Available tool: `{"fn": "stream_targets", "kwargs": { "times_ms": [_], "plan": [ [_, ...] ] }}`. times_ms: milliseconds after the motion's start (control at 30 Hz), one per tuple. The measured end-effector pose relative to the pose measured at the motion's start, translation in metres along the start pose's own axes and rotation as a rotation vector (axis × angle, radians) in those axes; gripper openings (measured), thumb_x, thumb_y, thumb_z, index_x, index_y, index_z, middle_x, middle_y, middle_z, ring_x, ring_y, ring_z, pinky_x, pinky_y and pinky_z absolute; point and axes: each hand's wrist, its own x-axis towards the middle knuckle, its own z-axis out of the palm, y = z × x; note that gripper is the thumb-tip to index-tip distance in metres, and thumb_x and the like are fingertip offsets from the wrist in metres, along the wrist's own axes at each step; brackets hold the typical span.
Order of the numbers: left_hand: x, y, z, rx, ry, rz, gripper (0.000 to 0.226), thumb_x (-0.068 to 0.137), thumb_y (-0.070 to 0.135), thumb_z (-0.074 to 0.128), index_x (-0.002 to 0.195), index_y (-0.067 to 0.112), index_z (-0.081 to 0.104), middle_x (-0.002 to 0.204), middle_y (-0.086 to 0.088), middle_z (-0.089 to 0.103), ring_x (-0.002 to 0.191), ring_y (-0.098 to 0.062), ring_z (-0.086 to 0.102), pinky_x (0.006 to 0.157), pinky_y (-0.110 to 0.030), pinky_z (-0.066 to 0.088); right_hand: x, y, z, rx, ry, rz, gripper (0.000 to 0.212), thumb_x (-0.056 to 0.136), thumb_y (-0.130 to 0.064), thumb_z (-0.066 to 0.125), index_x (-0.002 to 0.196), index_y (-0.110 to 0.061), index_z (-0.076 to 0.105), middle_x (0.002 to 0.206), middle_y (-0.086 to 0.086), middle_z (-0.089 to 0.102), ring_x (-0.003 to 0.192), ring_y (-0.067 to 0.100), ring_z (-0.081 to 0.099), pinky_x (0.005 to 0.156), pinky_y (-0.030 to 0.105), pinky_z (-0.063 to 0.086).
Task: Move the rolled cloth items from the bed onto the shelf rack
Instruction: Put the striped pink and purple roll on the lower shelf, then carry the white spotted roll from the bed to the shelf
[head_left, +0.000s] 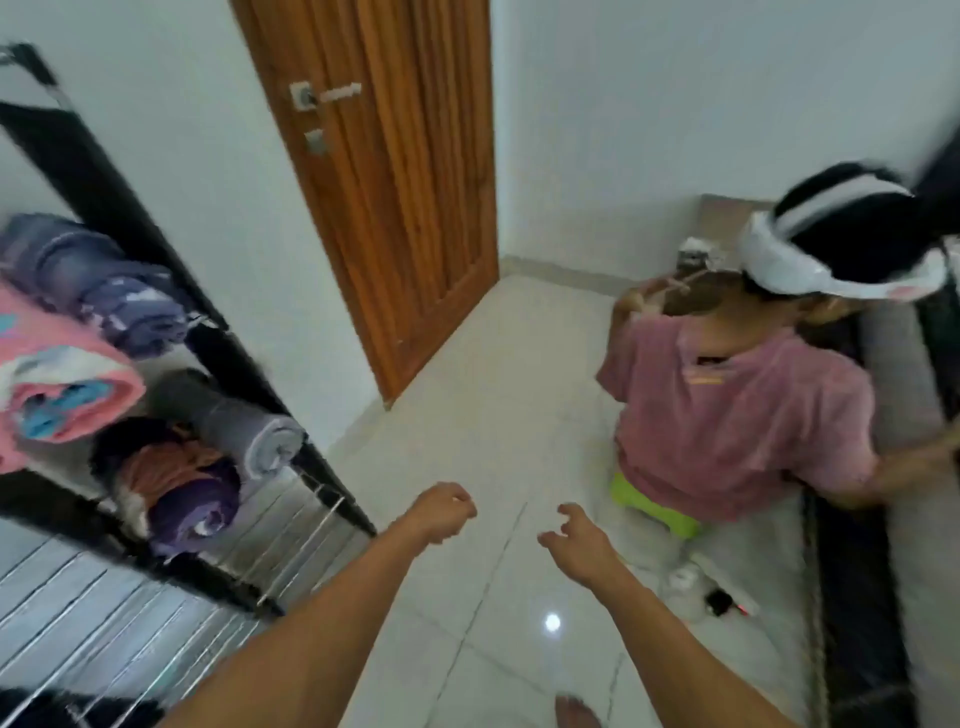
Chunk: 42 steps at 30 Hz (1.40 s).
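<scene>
Both hands are bare of cloth: the left hand (444, 512) has its fingers curled into a loose fist around nothing, and the right hand (576, 535) hangs with fingers loosely bent and spread, also empty. The rolled cloths visible here already lie on the shelf rack (311, 467), to its inner side: a grey roll (244, 431), a purple roll (195, 512) just below it, a blue-violet roll (98, 280) higher up and a pink roll (62, 384) nearest the camera. Each lies on its side, long axis running back into the rack, spiral end facing out toward the tiled floor (493, 415). The likely trouble: a seated person (737, 410) sits well right of the rack, probably beside the bed, so reaching for more cloth risks a bump; and rolls on slatted rails may slip or unroll.
</scene>
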Motion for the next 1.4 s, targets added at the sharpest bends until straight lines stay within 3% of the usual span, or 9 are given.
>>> {"fn": "stream_targets", "kwargs": {
  "times_ms": [100,233,400,567,767,933,1067,1200,1400],
  "plan": [
    [0.0,0.051,0.051,0.172,-0.121,0.169,0.011,0.091,0.016,0.05,0.091,0.013,0.061,0.096,-0.012,0.062,0.087,-0.023,0.058,0.071,-0.026,0.041,-0.042,0.061,-0.048,0.219,0.22,0.119,0.055,0.087,-0.027,0.06,0.136,-0.013,0.04,0.13,0.015,0.054,0.12,0.029,0.056,0.098,0.035,0.044],
    [-0.027,0.102,0.16,0.341,-0.35,0.39,0.022,0.09,0.013,0.048,0.07,0.019,0.051,0.082,-0.009,0.055,0.075,-0.02,0.055,0.056,-0.023,0.034,-0.127,0.173,-0.103,0.512,0.537,0.334,0.042,0.083,-0.023,0.063,0.12,-0.02,0.046,0.103,0.012,0.064,0.092,0.027,0.064,0.079,0.038,0.05],
    [-0.091,0.144,0.292,0.486,-0.633,0.492,0.018,0.086,0.022,0.054,0.068,0.021,0.053,0.065,-0.001,0.05,0.053,-0.011,0.049,0.045,-0.017,0.03,-0.234,0.279,-0.129,0.909,0.894,0.564,0.051,0.082,-0.024,0.063,0.128,-0.014,0.043,0.097,0.013,0.064,0.073,0.024,0.061,0.061,0.035,0.049],
    [-0.145,0.189,0.403,0.473,-0.785,0.42,0.019,0.094,0.021,0.052,0.075,0.022,0.05,0.075,0.001,0.054,0.056,-0.007,0.052,0.045,-0.016,0.034,-0.285,0.353,-0.148,1.109,1.092,0.632,0.045,0.091,-0.019,0.058,0.133,-0.011,0.043,0.115,0.014,0.059,0.088,0.025,0.062,0.071,0.034,0.051],
    [-0.182,0.252,0.538,0.409,-0.815,0.281,0.027,0.094,0.033,0.056,0.114,0.016,0.053,0.11,-0.004,0.054,0.1,-0.02,0.054,0.094,-0.045,0.049,-0.315,0.454,-0.235,1.182,1.136,0.616,0.047,0.09,-0.025,0.061,0.132,-0.011,0.043,0.107,0.011,0.059,0.097,0.025,0.06,0.082,0.041,0.054],
    [-0.196,0.295,0.604,0.311,-0.827,0.051,0.066,0.091,0.039,0.06,0.145,0.013,0.034,0.151,-0.012,0.035,0.136,-0.034,0.037,0.096,-0.058,0.044,-0.324,0.509,-0.331,1.119,1.134,0.65,0.032,0.087,-0.033,0.063,0.109,-0.01,0.056,0.093,0.007,0.059,0.091,0.024,0.059,0.083,0.041,0.053],
    [-0.18,0.307,0.641,0.278,-0.787,-0.103,0.072,0.081,0.05,0.067,0.138,0.013,0.045,0.142,-0.017,0.045,0.126,-0.038,0.047,0.093,-0.061,0.048,-0.304,0.528,-0.391,1.005,1.107,0.641,0.03,0.085,-0.044,0.063,0.08,-0.015,0.057,0.084,0.006,0.056,0.077,0.022,0.054,0.078,0.039,0.044],
    [-0.161,0.314,0.666,0.269,-0.777,-0.215,0.074,0.07,0.056,0.072,0.127,0.013,0.054,0.126,-0.02,0.055,0.111,-0.041,0.057,0.088,-0.066,0.049,-0.271,0.539,-0.421,0.944,0.978,0.656,0.087,0.079,-0.05,0.068,0.144,-0.004,0.034,0.144,0.014,0.043,0.13,0.034,0.045,0.101,0.041,0.04],
    [-0.159,0.317,0.685,0.311,-0.754,-0.325,0.095,0.059,0.067,0.074,0.134,0.015,0.048,0.14,-0.018,0.047,0.122,-0.046,0.049,0.077,-0.073,0.047,-0.251,0.555,-0.434,1.097,0.856,0.662,0.118,0.057,-0.058,0.079,0.147,-0.003,0.025,0.144,0.014,0.042,0.124,0.033,0.048,0.101,0.045,0.046]
  ]
}}
